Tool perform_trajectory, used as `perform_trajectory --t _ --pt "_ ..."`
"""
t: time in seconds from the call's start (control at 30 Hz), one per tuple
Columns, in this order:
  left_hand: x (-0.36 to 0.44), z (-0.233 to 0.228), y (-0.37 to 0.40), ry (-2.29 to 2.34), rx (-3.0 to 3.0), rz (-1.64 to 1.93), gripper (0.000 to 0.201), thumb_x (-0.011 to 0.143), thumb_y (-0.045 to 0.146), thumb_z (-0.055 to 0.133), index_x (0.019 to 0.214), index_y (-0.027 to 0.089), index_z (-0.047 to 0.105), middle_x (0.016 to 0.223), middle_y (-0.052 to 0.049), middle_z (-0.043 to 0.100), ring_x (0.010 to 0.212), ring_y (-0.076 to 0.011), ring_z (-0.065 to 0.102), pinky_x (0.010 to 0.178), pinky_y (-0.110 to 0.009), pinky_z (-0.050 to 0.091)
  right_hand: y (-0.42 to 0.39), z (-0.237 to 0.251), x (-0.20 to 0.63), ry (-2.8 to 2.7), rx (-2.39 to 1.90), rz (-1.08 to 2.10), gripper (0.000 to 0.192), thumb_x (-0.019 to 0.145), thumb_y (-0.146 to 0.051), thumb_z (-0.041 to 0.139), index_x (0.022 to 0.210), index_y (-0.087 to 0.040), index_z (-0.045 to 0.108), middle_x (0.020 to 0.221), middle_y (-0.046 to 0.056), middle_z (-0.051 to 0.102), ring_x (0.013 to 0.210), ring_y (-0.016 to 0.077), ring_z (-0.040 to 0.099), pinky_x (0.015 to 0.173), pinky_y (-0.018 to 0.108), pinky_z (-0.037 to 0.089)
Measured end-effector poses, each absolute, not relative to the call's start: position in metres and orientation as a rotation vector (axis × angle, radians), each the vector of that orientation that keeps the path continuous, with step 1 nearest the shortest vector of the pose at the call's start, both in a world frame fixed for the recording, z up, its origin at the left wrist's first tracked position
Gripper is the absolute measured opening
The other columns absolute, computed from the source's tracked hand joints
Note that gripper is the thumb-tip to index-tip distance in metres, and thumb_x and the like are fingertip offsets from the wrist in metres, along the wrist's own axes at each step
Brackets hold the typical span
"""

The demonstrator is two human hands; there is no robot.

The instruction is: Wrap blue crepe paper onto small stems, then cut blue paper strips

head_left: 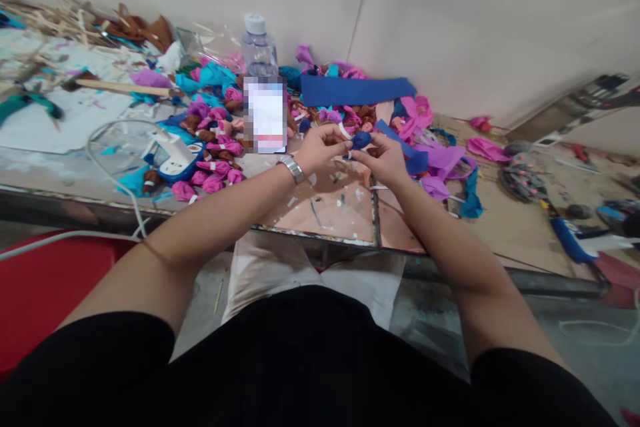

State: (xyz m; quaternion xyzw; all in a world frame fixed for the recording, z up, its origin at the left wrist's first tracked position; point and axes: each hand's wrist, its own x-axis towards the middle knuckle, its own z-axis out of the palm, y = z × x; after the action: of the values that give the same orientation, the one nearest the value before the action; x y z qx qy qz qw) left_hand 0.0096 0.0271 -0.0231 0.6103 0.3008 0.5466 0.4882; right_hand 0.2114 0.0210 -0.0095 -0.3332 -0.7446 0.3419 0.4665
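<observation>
A: How far along does the work look?
B: Many finished pink crepe-paper buds (217, 163) lie left of centre on the worktop (330, 207); loose paper remains.
A: And the hands?
B: Left hand (320, 147) and right hand (385, 157), at centre frame, pinch one small blue crepe-paper bud (360, 141) between closed fingertips.

Head view, forward-down, close over worktable (320, 213).
</observation>
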Motion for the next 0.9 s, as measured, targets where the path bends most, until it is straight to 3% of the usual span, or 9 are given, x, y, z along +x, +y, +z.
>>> perform_trajectory --t 0.13,0.53,0.9 --pt "0.01 -0.024 0.025 0.75 1.509 1.284 0.039 0.074 0.046 0.09 0.085 0.015 0.069 0.079 -0.004 0.074 0.073 -0.015 0.071 0.068 -0.027 0.054 0.021 -0.01 0.21 -1.741 -0.801 0.857 0.035 0.08 -0.053 0.086 0.09 -0.021 0.077 0.083 0.001 0.075 0.076 0.0179 0.07 0.076 0.035 0.063" --pt "0.009 -0.017 0.015 0.783 1.611 1.282 0.041 0.071 0.047 0.091 0.088 0.013 0.075 0.084 -0.008 0.078 0.073 -0.0159 0.071 0.07 -0.03 0.056 0.02 -0.008 0.211 -1.672 -0.862 0.856 0.028 0.078 -0.047 0.086 0.084 -0.02 0.079 0.076 0.0 0.076 0.07 0.0161 0.067 0.071 0.032 0.057" --pt "0.007 -0.014 0.017 0.812 1.488 1.317 0.043 0.07 0.051 0.092 0.084 0.015 0.073 0.077 -0.006 0.076 0.073 -0.0159 0.072 0.073 -0.03 0.058 0.025 -0.012 0.213 -1.713 -0.83 0.831 0.033 0.078 -0.052 0.087 0.085 -0.021 0.08 0.077 -0.001 0.075 0.072 0.0158 0.069 0.076 0.032 0.059"
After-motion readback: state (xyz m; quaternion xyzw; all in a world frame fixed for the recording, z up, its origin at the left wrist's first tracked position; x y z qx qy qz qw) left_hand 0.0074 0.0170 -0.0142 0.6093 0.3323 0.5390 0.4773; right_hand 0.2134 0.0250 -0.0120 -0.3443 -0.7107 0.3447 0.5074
